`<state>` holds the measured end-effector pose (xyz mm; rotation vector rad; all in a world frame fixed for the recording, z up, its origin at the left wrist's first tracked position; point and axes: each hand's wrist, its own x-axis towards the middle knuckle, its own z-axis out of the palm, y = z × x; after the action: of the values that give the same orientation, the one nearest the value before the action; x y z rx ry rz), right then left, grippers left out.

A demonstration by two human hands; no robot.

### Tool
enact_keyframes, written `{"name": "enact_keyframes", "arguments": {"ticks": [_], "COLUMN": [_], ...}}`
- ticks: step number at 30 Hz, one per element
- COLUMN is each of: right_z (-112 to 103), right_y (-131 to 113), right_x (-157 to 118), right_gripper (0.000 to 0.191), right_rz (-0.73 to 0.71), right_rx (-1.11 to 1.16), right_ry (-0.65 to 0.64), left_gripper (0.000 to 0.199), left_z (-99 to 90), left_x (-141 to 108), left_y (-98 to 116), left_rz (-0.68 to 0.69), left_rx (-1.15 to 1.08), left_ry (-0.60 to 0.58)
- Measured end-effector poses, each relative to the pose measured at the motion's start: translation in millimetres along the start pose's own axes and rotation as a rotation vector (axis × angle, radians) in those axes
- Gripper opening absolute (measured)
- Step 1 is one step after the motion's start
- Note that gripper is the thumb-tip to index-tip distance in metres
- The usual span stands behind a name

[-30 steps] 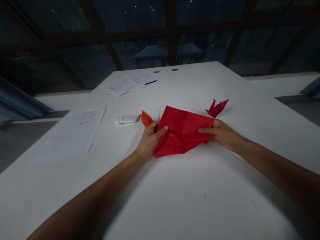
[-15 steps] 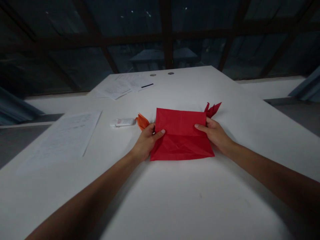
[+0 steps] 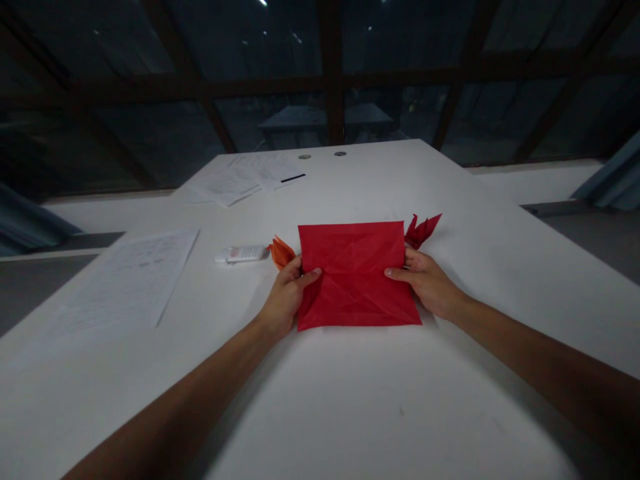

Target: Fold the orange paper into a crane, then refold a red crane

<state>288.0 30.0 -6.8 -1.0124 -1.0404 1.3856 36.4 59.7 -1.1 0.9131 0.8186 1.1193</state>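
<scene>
Between my two hands is a red sheet of paper with crossing crease lines, its near edge low over the table. My left hand grips its left side, thumb on top and fingers behind. On the opposite side my right hand pinches the sheet the same way. Just beyond my left fingers lies an orange folded-paper figure, partly hidden. A red origami crane sits behind the sheet's far right corner, near my right fingers.
A white tube with printing lies left of the orange figure. Written sheets cover the table's left side, with more papers and a dark pen farther back. Two round discs lie near the far edge of the white table.
The red paper has shifted slightly left and its face now looks flatter, with the creases more visible. Both hands keep their hold on it. The view has tilted up slightly.
</scene>
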Motion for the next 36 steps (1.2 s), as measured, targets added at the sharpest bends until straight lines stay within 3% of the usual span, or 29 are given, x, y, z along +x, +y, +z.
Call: {"name": "enact_keyframes", "arguments": {"ticks": [4, 8, 13, 17, 20, 24, 31, 36], "right_z": [0, -3, -9, -11, -10, -9, -6, -5], "right_y": [0, 3, 10, 14, 14, 14, 11, 11], "right_x": [2, 4, 6, 7, 7, 7, 7, 8], "right_gripper": [0.058, 0.075, 0.030, 0.037, 0.036, 0.016, 0.023, 0.021], "right_rz": [0.006, -0.043, -0.084, -0.075, -0.078, -0.087, -0.095, -0.108], "right_rx": [0.048, 0.134, 0.052, 0.003, 0.000, 0.021, 0.089, 0.106], "right_ry": [0.138, 0.158, 0.012, 0.000, 0.010, 0.058, 0.166, 0.190], "left_gripper": [0.041, 0.074, 0.086, 0.086, 0.079, 0.046, 0.029, 0.017], "left_z": [0.9, 2.8, 4.0, 3.3, 2.3, -2.5, -9.9, -6.5], "left_x": [0, 0, 0, 1, 1, 1, -1, 0], "left_y": [2, 3, 2, 0, 1, 3, 9, 3], "left_rz": [0.052, 0.142, 0.154, 0.150, 0.164, 0.057, 0.000, 0.073], "left_rx": [0.006, -0.030, -0.087, -0.094, -0.077, -0.056, -0.239, -0.069], "left_ry": [0.080, 0.125, 0.134, 0.148, 0.177, 0.201, -0.029, -0.042]}}
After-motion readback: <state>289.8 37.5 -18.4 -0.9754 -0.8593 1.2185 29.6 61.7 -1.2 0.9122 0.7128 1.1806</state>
